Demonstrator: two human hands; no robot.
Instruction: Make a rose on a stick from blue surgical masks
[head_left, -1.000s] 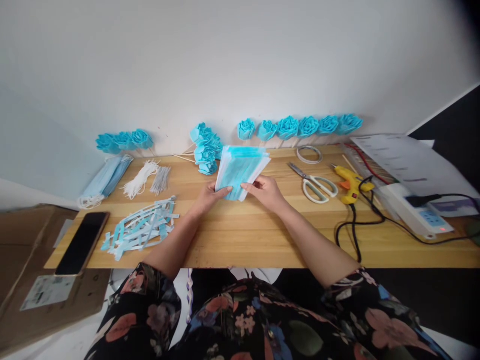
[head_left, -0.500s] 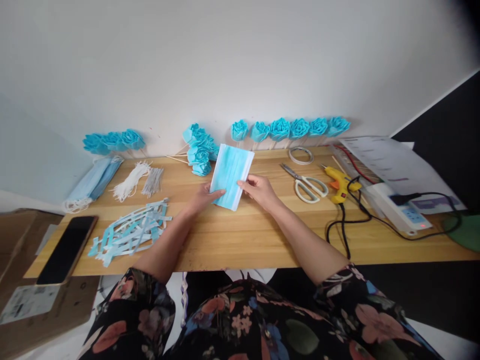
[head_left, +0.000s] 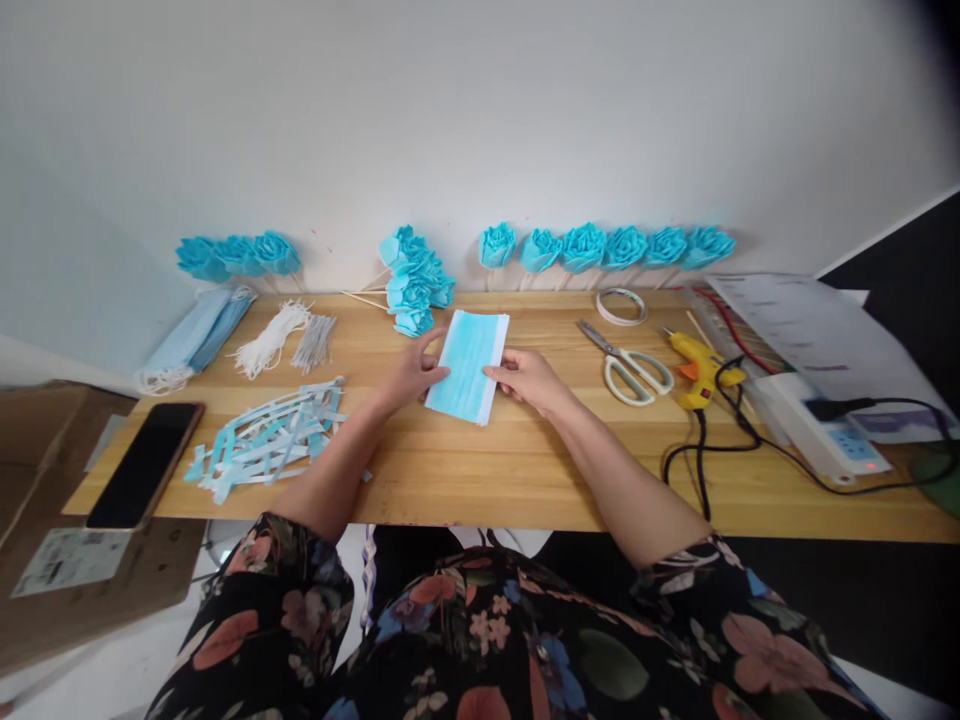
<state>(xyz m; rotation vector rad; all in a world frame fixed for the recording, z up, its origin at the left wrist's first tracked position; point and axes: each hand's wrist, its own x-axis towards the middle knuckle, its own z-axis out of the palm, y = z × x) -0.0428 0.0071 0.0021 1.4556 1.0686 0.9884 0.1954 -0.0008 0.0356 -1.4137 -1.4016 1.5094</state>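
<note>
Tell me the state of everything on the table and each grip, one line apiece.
Mask stack: held tilted, blue side showing
Left grip: pinching its left edge
Right grip: pinching its right edge
Scissors: lying flat, blades apparently closed
Power strip: red light lit
Hot glue gun: lying on its side
Phone: lying flat, screen dark
Tape roll: lying flat
Cut strips: loosely heaped
Ear-loop masks: piled, loops attached
Six blue flowers: lined up along the wall

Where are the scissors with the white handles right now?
In the head view, the scissors lie right of centre on the table, between the right hand and the yellow glue gun, just nearer than the tape roll.
</note>
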